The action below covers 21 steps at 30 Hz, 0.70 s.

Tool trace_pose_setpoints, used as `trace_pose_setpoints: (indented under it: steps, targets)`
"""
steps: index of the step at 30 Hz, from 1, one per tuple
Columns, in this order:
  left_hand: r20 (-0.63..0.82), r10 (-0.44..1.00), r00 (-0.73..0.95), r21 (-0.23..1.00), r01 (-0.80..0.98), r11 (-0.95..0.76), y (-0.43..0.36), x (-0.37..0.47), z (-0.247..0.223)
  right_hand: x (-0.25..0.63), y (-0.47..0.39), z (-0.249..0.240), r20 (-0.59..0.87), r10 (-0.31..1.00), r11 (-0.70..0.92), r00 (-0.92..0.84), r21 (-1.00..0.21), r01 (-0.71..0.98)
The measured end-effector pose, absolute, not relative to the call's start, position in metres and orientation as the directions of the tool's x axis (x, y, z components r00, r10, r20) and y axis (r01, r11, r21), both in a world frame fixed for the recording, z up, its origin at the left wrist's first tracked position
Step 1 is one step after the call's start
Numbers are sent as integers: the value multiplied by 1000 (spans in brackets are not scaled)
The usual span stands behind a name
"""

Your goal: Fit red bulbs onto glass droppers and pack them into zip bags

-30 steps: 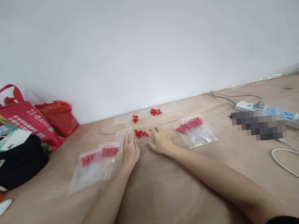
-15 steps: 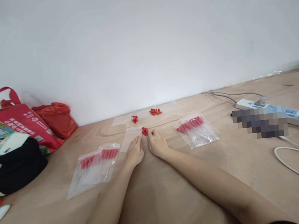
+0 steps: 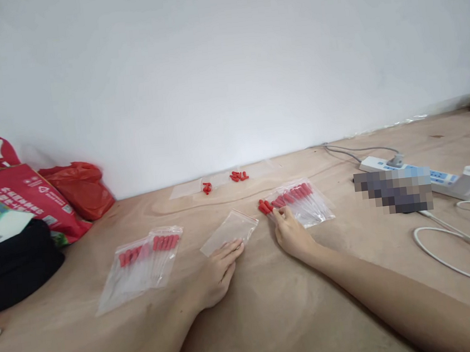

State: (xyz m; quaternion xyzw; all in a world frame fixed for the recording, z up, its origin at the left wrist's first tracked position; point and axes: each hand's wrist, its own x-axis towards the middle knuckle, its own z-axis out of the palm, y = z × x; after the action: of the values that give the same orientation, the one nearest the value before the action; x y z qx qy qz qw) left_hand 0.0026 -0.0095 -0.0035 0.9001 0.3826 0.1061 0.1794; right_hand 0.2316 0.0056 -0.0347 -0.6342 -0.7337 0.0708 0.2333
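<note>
My left hand [image 3: 222, 270] lies with fingers stretched out flat on the near edge of a clear zip bag [image 3: 230, 232]. No red pieces show inside that bag. My right hand [image 3: 289, 229] is closed in a pinch round a few red-topped droppers [image 3: 264, 206], their red bulbs sticking out beyond the fingertips to the left. Just beyond it are overlapping clear bags of red-topped droppers [image 3: 304, 191]. To the left of my left hand rest more filled bags [image 3: 159, 251], their red bulbs in a row.
Small heaps of red pieces [image 3: 239, 176] lie on flat clear bags [image 3: 186, 188] by the wall. At the left stand a red shopping bag [image 3: 39, 191], a red plastic bag [image 3: 82, 186] and a black cloth item [image 3: 26, 265]. A power strip [image 3: 440, 177] with cables is at the right.
My right hand has moved right with the droppers, towards the filled bags. My left hand has drawn nearer, and the clear bag under it has shifted right and turned.
</note>
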Motion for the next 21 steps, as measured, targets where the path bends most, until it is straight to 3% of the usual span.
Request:
trace_pose_setpoints:
  steps: [3, 6, 10, 12, 16, 21]
  targets:
    - [58, 655, 753, 502, 545, -671, -12, -9, 1, 236, 6, -34, 256, 964, 171, -73, -386, 907]
    - [164, 661, 732, 542, 494, -680, -8, -11, -2, 235, 5, -29, 219, 975, 111, -39, -327, 938]
    - [408, 751, 520, 413, 629, -659, -2, 4, -12, 233, 7, -21, 231, 973, 42, 17, -250, 967]
    - [454, 781, 430, 358, 715, -601, 1, 16, -16, 231, 11, -16, 257, 966, 27, 37, -240, 970]
    - [387, 848, 363, 266, 836, -479, -1, 36, -16, 224, 26, -10, 249, 965, -21, 79, -226, 974]
    - [202, 848, 490, 186, 831, -525, -14, 45, -13, 219, 37, -10, 183, 980, -44, 77, -177, 983]
